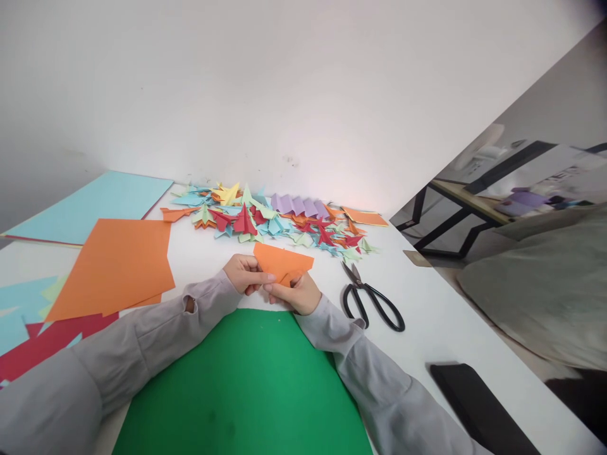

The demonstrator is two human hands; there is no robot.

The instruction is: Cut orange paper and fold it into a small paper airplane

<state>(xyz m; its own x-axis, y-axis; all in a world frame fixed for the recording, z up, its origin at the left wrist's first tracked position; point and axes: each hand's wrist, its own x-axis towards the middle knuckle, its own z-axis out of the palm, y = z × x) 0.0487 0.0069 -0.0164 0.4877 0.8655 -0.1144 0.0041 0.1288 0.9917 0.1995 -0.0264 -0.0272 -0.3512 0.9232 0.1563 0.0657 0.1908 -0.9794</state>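
Between my two hands is a small piece of orange paper, partly folded, held up above the far edge of a green sheet. My left hand pinches its left side with thumb and fingers. At the lower right, my right hand grips the same paper, its thumb lying near the left thumb. Fingers behind the paper are partly hidden. Beyond the hands lies a heap of folded paper shapes in red, yellow, green, blue and orange, with a pleated purple strip among them.
Black-handled scissors lie right of my right hand, blades partly spread. A dark flat object rests at the table's right edge. Large orange sheets, light blue sheets and red scraps cover the left side. A wall stands behind.
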